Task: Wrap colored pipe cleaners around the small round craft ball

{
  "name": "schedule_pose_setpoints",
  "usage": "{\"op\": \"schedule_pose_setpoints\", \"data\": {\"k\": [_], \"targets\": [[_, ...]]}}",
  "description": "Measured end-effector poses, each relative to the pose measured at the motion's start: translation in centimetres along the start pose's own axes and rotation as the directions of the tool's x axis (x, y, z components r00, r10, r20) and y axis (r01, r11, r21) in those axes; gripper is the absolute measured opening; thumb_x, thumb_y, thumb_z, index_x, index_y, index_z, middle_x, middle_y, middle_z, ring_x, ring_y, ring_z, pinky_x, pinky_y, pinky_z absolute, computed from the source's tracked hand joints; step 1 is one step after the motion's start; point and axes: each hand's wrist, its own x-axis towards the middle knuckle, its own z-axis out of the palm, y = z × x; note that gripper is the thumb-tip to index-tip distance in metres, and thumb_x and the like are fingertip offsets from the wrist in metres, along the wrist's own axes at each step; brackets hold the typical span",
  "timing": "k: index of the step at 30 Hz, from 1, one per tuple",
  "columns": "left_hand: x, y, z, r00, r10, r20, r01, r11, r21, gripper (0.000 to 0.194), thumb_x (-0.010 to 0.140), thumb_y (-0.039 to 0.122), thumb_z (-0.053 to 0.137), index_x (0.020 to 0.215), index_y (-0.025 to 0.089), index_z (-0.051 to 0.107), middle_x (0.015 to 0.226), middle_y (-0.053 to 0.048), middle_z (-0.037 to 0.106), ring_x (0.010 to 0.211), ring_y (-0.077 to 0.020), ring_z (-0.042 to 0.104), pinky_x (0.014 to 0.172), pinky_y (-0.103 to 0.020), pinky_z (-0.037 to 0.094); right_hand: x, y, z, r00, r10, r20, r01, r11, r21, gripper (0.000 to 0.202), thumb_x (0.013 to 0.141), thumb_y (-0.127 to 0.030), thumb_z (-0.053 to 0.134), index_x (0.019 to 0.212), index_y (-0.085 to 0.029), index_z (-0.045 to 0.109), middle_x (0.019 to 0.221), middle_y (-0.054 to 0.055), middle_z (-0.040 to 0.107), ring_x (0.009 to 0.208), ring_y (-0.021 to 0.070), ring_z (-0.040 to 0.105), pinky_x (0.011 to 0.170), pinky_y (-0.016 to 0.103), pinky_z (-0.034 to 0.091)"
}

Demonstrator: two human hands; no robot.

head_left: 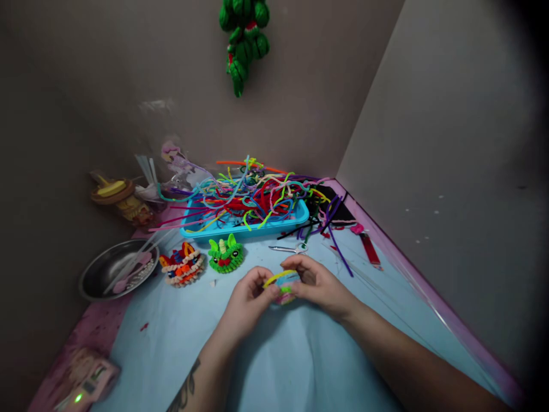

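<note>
Between my two hands is a small pipe-cleaner craft piece (286,280) in yellow, light blue, green and pink, partly hidden by the fingers. My left hand (254,294) pinches its left side between thumb and fingers. On the other side, my right hand (319,285) grips the right edge, thumb in front and fingers behind. Just beyond my hands lies a pair of scissors (288,249). A green pipe-cleaner animal head (226,255) with ears, eyes and a red mouth sits to the left, beside an orange, blue and cream one (183,266).
A blue tray (240,231) heaped with colourful pipe cleaners (261,197) stands at the back. At left are a metal bowl (96,280) with pink utensils and a pink device (88,380) with a green light. A red packet (370,249) lies right. Green decorations (245,46) hang on the wall.
</note>
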Motion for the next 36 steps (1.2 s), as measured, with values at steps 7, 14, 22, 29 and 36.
{"op": "schedule_pose_setpoints", "data": {"k": [7,14,22,29,36], "targets": [[0.32,-0.09,-0.06,0.991,0.003,-0.132,-0.012,0.998,-0.068,0.043,0.055,0.03,0.083,0.091,0.014,0.068,0.086,-0.007,0.069,0.076,-0.0171,0.062,0.071,-0.029,0.049,-0.01,0.71,0.05,0.996,0.041,-0.083,-0.03,0.991,0.128,0.033,0.062,-0.031,0.08,0.092,-0.021,0.07,0.088,0.003,0.069,0.078,0.0166,0.063,0.071,0.03,0.05],[0.22,0.36,0.06,0.974,-0.058,-0.219,0.051,0.998,-0.035,0.036,0.048,0.031,0.085,0.076,0.013,0.071,0.068,-0.005,0.071,0.06,-0.015,0.061,0.063,-0.029,0.05,-0.01,0.77,0.23,0.988,0.046,-0.145,-0.023,0.988,0.153,0.027,0.056,-0.029,0.084,0.077,-0.019,0.07,0.074,0.0,0.067,0.068,0.0141,0.062,0.065,0.027,0.049],[0.36,-0.5,-0.59,0.991,0.1,-0.094,-0.093,0.993,0.077,0.04,0.07,0.037,0.073,0.103,0.017,0.066,0.101,-0.01,0.068,0.093,-0.0221,0.061,0.08,-0.03,0.047,0.0,0.61,0.34,0.985,0.002,-0.17,0.042,0.967,0.251,0.033,0.058,-0.032,0.084,0.083,-0.02,0.067,0.081,0.001,0.064,0.073,0.0146,0.061,0.066,0.026,0.049],[0.11,-0.41,-0.39,0.996,0.084,-0.002,-0.084,0.995,0.046,0.035,0.072,0.037,0.072,0.099,0.015,0.066,0.096,-0.009,0.068,0.088,-0.0213,0.061,0.079,-0.031,0.046,-0.19,0.43,0.25,0.995,-0.054,-0.089,0.056,0.998,0.012,0.03,0.066,-0.033,0.078,0.092,-0.021,0.071,0.091,0.005,0.068,0.086,0.0196,0.062,0.08,0.033,0.048],[0.06,0.01,-0.13,0.992,0.083,-0.094,-0.078,0.996,0.047,0.029,0.067,0.035,0.075,0.085,0.015,0.064,0.077,-0.003,0.064,0.069,-0.0138,0.057,0.064,-0.024,0.044,-0.3,0.34,0.44,0.99,-0.087,-0.115,0.083,0.996,-0.034,0.018,0.065,-0.027,0.078,0.08,-0.02,0.073,0.076,0.002,0.066,0.074,0.0154,0.06,0.07,0.028,0.047]]}}
